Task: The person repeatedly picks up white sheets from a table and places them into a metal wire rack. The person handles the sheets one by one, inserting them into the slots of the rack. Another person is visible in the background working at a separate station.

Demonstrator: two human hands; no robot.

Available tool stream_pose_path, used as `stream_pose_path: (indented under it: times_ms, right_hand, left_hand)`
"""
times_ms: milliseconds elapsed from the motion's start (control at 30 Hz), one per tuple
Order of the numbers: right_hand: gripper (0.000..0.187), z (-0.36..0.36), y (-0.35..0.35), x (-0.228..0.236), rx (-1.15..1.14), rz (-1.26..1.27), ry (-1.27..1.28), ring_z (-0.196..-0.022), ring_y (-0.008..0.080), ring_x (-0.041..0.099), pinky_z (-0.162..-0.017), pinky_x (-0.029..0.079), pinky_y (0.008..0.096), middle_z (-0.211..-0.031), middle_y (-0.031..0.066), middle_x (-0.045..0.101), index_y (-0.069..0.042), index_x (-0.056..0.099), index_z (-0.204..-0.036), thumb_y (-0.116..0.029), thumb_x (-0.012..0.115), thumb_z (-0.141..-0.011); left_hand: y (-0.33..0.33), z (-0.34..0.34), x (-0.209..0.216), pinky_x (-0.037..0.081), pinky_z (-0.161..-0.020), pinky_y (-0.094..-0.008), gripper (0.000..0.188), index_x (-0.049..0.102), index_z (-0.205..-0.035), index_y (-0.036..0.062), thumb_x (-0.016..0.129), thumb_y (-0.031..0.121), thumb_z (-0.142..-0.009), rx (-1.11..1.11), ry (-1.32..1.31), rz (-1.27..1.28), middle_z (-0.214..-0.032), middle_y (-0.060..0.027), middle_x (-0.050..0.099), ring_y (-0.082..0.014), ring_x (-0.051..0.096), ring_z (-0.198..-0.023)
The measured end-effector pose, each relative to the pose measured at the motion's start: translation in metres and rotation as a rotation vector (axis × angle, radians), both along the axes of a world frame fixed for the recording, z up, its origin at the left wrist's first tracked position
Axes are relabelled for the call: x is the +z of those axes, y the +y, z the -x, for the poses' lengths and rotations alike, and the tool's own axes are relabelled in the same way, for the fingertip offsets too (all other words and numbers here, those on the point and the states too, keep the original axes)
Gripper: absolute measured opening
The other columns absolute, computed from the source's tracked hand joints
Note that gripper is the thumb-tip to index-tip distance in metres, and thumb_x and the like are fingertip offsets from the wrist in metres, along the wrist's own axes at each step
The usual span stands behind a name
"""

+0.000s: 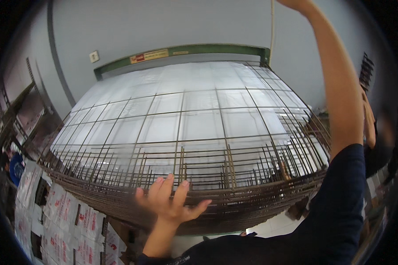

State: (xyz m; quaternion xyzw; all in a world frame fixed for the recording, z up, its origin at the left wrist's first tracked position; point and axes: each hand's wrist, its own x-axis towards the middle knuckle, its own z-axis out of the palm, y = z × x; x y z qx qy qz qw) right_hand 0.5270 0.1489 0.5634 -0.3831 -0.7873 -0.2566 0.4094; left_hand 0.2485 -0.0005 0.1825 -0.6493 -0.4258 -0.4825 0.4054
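My left hand (171,204) is open, fingers spread, at the near edge of a stack of wire drying racks (247,198). Its fingertips lie over the front wires; whether they press on them I cannot tell. Thin, translucent white sheets (199,123) show through the wire grid, spread across the rack. My right arm reaches up along the right side, and only the base of my right hand (296,3) shows at the top edge. Its fingers are out of view.
Behind the racks runs a green metal frame (203,49) against a grey wall with a white switch (94,56). White packages with red print (57,221) are stacked at lower left. Another person's hand (369,121) shows beyond my right arm, and a blue-clothed person (17,168) is far left.
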Motion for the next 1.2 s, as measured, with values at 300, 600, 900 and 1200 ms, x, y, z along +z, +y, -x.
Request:
stream_pose_path:
  times_ms: [300,600,900,1200]
  right_hand:
    - [0.038,-0.058,-0.164,-0.171,0.144,-0.177,-0.211,-0.094,0.0281,0.058,-0.083,0.044,0.0413,-0.101,0.0167,0.061,0.000,0.056,-0.110,-0.019,0.059,-0.077]
    - [0.039,-0.130,-0.176,-0.322,-0.231,-0.206,0.156,-0.094,0.0303,0.054,-0.083,0.041,0.0402,-0.091,0.0105,0.062,-0.004,0.065,-0.090,-0.038,0.063,-0.072]
    - [0.037,-0.138,-0.168,-0.336,-0.119,-0.247,0.293,-0.090,0.0225,0.051,-0.084,0.037,0.0421,-0.080,0.0024,0.053,-0.012,0.064,-0.087,-0.043,0.066,-0.068]
    - [0.047,-0.185,-0.165,-0.338,0.251,-0.123,0.112,-0.103,0.0179,0.048,-0.094,0.033,0.0476,-0.095,0.0014,0.054,-0.013,0.057,-0.112,-0.040,0.062,-0.074]
  left_hand:
    - [-0.009,0.012,0.001,0.012,-0.104,-0.0528,0.065,0.049,-0.108,0.0137,0.047,0.067,-0.072,0.101,0.110,0.051,-0.109,-0.0111,0.050,-0.0286,0.043,-0.111]
    - [0.002,-0.001,0.003,0.013,-0.104,-0.0514,0.064,0.047,-0.115,0.0088,0.041,0.063,-0.081,0.097,0.111,-0.014,-0.113,-0.0120,0.048,-0.0296,0.041,-0.115]
    - [-0.008,0.002,0.005,0.017,-0.105,-0.0553,0.065,0.044,-0.122,0.0059,0.036,0.060,-0.086,0.224,0.170,0.047,-0.122,-0.0148,0.047,-0.0312,0.040,-0.119]
    - [-0.015,-0.103,0.027,0.029,-0.099,-0.0519,0.063,0.044,-0.121,-0.0001,0.034,0.054,-0.090,0.055,0.056,-0.072,-0.119,-0.0169,0.048,-0.0321,0.043,-0.115]
